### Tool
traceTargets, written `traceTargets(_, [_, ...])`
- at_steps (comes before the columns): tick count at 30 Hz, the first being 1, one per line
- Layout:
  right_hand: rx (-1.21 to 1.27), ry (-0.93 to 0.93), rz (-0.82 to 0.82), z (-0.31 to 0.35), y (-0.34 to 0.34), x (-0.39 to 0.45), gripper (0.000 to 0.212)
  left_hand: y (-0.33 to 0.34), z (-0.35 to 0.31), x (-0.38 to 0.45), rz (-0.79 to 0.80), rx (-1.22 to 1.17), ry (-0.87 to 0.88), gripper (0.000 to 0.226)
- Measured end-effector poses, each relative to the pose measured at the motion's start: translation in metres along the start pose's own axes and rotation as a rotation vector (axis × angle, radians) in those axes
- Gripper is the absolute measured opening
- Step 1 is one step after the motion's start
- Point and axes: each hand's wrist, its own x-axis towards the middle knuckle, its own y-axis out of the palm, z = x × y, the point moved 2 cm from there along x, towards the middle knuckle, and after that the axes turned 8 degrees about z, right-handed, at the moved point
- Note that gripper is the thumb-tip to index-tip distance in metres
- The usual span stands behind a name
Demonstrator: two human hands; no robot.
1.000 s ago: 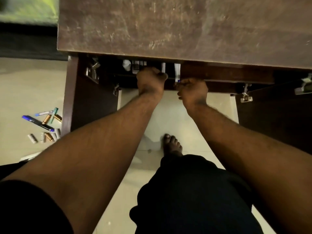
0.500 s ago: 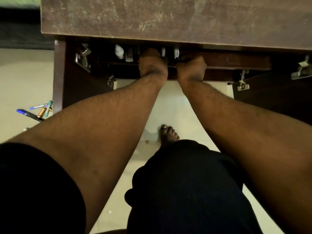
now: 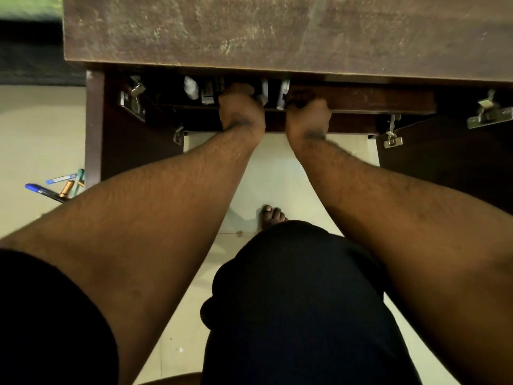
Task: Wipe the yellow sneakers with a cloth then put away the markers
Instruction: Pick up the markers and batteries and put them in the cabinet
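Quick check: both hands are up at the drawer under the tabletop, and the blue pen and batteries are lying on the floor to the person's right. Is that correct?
Not quite. The head view shows the blue pen and batteries on the floor to the person's left, beside the cabinet side. The rest holds: the left hand and right hand are both up at the drawer under the tabletop.

Fingers hidden, drawer contents unclear
Both hands' fingers vanish into the drawer (image 3: pixel 361 98) under the desktop (image 3: pixel 277 31); blue marker (image 3: pixel 41 190), mid-left, partly behind forearm.

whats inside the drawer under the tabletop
Inside the drawer show white marker-like sticks and small white items. The tabletop and both hands cover the rest.
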Motion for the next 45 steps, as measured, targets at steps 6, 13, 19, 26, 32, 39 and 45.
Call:
traceTargets(6, [-0.318,-0.187,0.126,0.016,-0.019,-0.037,0.02,-0.044,0.024,-0.05,0.004,-0.063,-0.009,0.027])
traceTargets(13, [-0.871,-0.641,0.551,0.11,-0.035,-0.121,0.016,-0.165,0.032,-0.13,0.095,0.089,0.198,0.024])
traceTargets(19, [-1.048,-0.901,0.465,0.224,-0.007,-0.232,0.015,-0.328,0.082,-0.177,-0.289,-0.034,0.197,0.018])
traceTargets(26, [-1.09,-1.1,0.588,0.291,0.118,-0.326,0.012,-0.412,0.225,-0.213,-0.473,-0.361,-0.026,0.014])
traceTargets(32, [-1.165,-1.082,0.748,0.25,0.25,-0.313,0.017,-0.338,0.361,-0.208,-0.484,-0.713,-0.432,0.003])
traceTargets(39, [-1.167,-0.937,0.849,0.179,0.364,-0.229,0.014,-0.238,0.451,-0.142,-0.298,-0.619,-0.611,0.011])
traceTargets(45, [-1.083,-0.852,0.894,0.134,0.436,-0.153,0.012,-0.211,0.493,-0.039,-0.185,-0.38,-0.594,0.019])
